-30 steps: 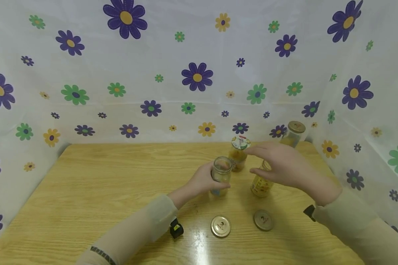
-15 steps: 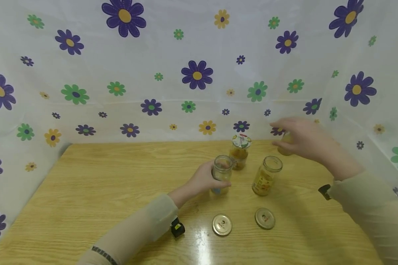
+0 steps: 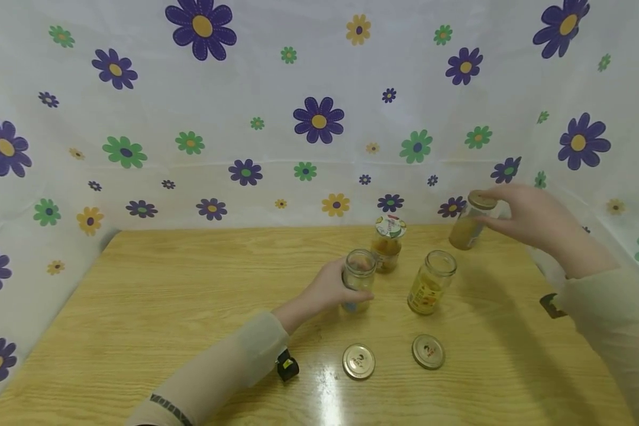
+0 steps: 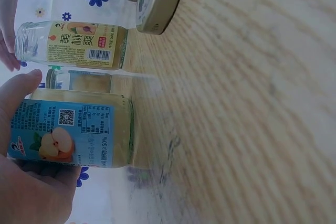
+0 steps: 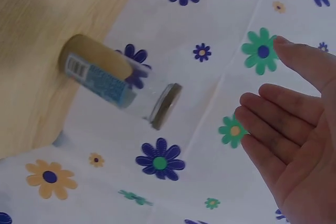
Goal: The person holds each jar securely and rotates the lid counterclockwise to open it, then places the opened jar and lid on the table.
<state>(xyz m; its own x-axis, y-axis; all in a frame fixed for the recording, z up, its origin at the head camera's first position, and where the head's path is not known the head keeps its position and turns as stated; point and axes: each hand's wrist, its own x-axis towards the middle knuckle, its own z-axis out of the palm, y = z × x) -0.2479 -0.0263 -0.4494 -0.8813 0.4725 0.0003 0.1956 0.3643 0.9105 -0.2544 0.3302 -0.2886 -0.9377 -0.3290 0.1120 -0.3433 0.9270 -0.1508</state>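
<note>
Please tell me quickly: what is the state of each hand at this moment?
Left hand: holding the lidless jar with the blue label.
Right hand: open, holding nothing, near the gold-lidded jar.

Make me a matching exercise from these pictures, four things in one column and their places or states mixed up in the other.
Column one
1. Left hand
2. Right hand
3. Yellow-label jar
4. Two loose lids

Column two
A. Standing open, held by neither hand
B. Lying on the table, nearer the camera than the jars
C. Gripping an open jar with a blue label
D. Beside a jar with its gold lid on

Pairs: 1-C, 2-D, 3-A, 4-B
</note>
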